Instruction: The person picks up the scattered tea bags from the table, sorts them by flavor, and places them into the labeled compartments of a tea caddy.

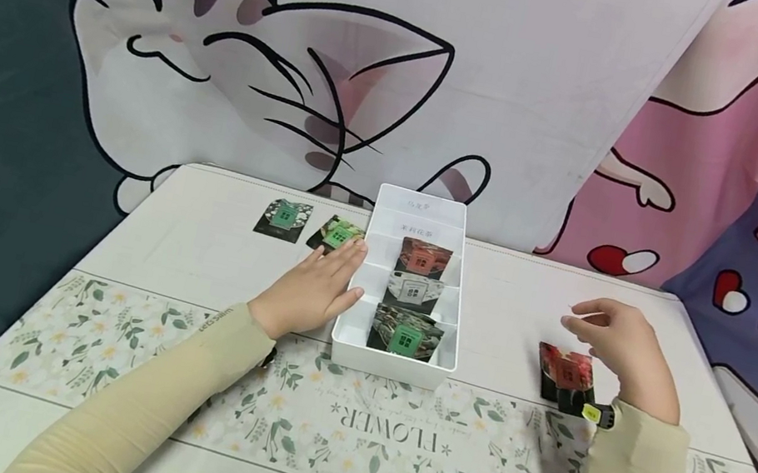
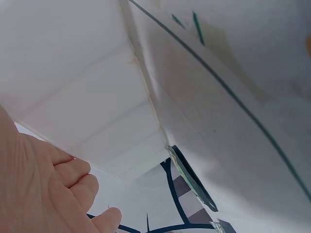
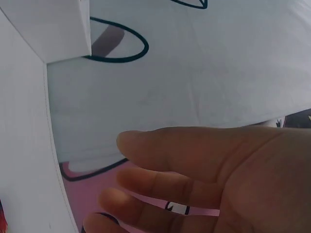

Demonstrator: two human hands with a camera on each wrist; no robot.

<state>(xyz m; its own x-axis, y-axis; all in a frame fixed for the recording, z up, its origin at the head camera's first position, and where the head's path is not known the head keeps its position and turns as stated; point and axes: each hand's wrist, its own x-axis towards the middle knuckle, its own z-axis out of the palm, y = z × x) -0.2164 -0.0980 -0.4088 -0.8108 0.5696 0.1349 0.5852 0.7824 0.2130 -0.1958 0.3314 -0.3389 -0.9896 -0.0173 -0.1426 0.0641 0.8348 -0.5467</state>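
Note:
A long white divided box (image 1: 390, 367) stands mid-table. Its nearer compartments hold a sachet with a green label (image 1: 406, 334), one with a grey label (image 1: 412, 293) and one with a red label (image 1: 424, 259). Against the box's left wall lies my left hand (image 1: 308, 292), fingers straight; the left wrist view shows its fingertips at the box side (image 2: 87, 97). Just beyond those fingers is a bright-green sachet (image 1: 336, 234), partly hidden. My right hand (image 1: 608, 336) hovers over the table, loosely bent and holding nothing visible. Below it lies a red-flowered sachet (image 1: 566, 377).
A dark sachet with a green label (image 1: 283, 218) lies at the back left of the table. Handwritten labels (image 1: 416, 230) mark the box's far compartments. A floral strip with lettering (image 1: 390, 433) crosses the tabletop. Behind the table hangs a cartoon cloth (image 1: 542, 88).

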